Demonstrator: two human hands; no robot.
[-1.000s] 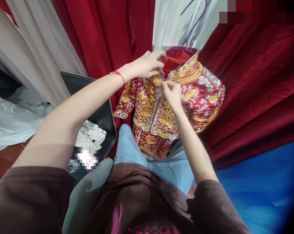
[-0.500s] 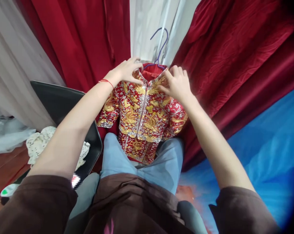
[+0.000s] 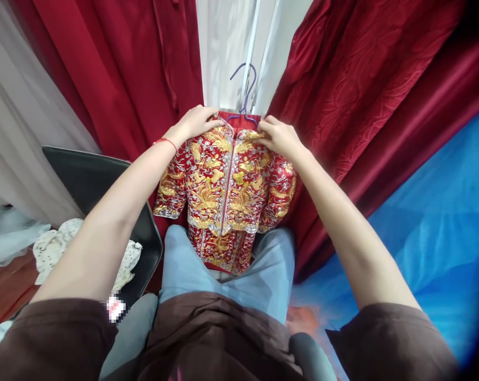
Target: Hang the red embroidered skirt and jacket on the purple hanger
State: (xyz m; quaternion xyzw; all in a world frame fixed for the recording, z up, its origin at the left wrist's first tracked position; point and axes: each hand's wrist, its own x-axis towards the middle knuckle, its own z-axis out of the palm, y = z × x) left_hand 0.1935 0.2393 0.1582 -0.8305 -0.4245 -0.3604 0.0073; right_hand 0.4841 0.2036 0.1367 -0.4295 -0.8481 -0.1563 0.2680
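Note:
A red jacket [image 3: 223,180] with gold and silver embroidery hangs upright on a purple hanger [image 3: 245,95], over a matching embroidered lower garment [image 3: 221,248] between the knees. My left hand [image 3: 197,123] grips the jacket's shoulder beside the collar, thumb in front and fingers behind. On the other shoulder, my right hand [image 3: 281,137] pinches the cloth near the collar. The hanger's hook rises above the collar, and its arms pass down inside the neck opening.
Red curtains [image 3: 124,69] hang on both sides of a pale panel [image 3: 223,47]. A black chair [image 3: 88,177] with spotted white cloth [image 3: 60,246] stands at the left. Blue fabric [image 3: 425,211] spreads at the right.
Both hands have closed onto the jacket's shoulders from a looser, spread hold. The collar edges now sit closer together, and the jacket front looks straighter. The view has shifted slightly.

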